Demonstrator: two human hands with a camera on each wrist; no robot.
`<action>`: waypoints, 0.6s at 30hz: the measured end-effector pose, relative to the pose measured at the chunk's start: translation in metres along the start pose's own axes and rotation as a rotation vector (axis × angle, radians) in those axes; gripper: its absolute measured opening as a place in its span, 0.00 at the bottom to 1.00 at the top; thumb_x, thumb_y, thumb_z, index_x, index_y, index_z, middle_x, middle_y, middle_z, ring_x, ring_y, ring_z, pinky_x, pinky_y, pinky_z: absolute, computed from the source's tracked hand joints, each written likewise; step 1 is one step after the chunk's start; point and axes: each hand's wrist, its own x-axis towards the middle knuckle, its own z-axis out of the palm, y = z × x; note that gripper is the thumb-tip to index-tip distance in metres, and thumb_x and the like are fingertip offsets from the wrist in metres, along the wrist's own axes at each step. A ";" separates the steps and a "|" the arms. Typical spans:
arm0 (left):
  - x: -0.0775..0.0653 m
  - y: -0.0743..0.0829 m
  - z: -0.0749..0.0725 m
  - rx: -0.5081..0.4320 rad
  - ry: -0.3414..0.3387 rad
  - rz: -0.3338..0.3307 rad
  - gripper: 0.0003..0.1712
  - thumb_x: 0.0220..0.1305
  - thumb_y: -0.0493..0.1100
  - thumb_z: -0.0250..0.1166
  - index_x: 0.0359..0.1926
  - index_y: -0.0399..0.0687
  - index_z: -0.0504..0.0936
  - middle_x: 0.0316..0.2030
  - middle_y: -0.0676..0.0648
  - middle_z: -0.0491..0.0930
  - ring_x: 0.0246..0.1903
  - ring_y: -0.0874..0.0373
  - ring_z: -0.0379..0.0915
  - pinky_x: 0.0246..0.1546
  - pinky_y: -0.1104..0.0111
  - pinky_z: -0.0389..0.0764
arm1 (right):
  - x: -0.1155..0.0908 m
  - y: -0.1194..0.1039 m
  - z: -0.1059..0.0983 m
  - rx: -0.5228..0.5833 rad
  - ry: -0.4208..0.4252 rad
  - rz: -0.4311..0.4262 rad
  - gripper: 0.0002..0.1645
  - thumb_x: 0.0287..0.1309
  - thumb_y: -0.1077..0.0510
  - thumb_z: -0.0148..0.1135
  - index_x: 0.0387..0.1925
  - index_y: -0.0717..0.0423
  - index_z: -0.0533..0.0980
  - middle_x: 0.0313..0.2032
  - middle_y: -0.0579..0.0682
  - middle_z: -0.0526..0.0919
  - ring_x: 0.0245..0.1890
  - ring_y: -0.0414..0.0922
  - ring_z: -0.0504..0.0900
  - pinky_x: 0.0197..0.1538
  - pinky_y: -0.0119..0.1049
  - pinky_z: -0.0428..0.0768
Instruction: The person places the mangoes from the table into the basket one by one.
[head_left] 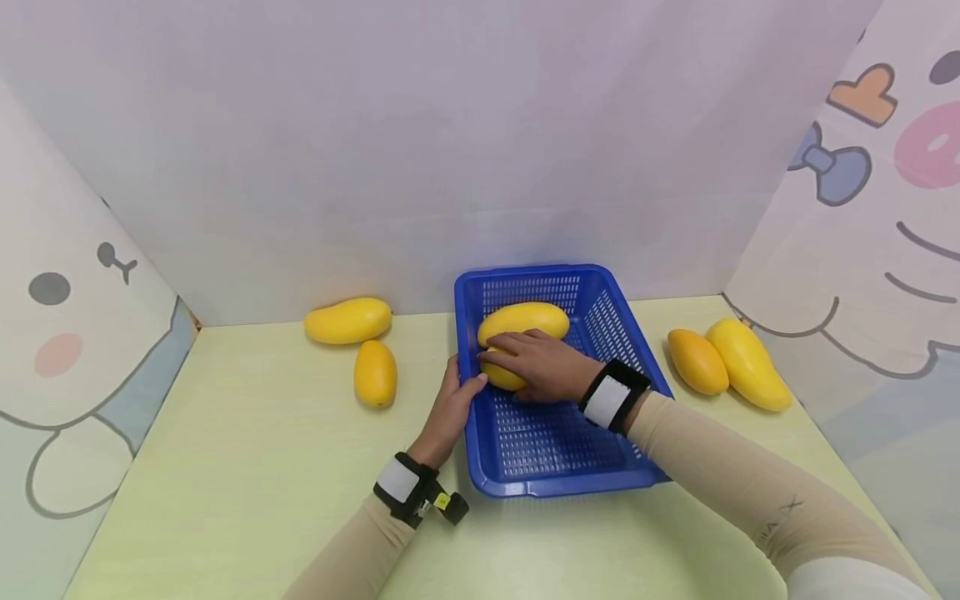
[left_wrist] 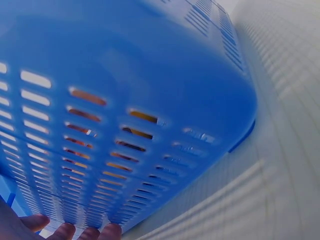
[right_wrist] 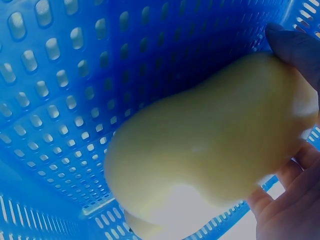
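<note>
A blue plastic basket (head_left: pixel 558 483) with slotted walls stands on the table. My left hand (head_left: pixel 450 408) grips its left rim, thumb over the top; in the left wrist view its fingers (left_wrist: pixel 89 233) lie against the outer wall. Inside the basket, my right hand (head_left: pixel 543 367) holds a yellow mango (head_left: pixel 501 377), its back hiding much of the fruit. The right wrist view shows this mango (right_wrist: pixel 200 140) between thumb and fingers, low over the slotted floor. Just behind it lies a second mango (head_left: pixel 525 319), close to the right hand's fingers.
On the table left of the basket lie a long mango (head_left: pixel 348 322) and a smaller mango (head_left: pixel 375 374). To the right, an orange-yellow mango (head_left: pixel 698 362) rests beside a longer mango (head_left: pixel 748 364). A pale curtain (head_left: pixel 450 150) rises behind the basket; printed cartoon panels flank the table.
</note>
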 end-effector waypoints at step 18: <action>-0.002 0.005 -0.002 -0.040 -0.035 -0.008 0.33 0.71 0.45 0.46 0.71 0.49 0.42 0.67 0.42 0.53 0.61 0.47 0.57 0.60 0.50 0.59 | 0.001 0.000 -0.001 0.005 -0.003 0.008 0.48 0.47 0.43 0.69 0.67 0.44 0.58 0.65 0.51 0.61 0.62 0.48 0.62 0.59 0.48 0.65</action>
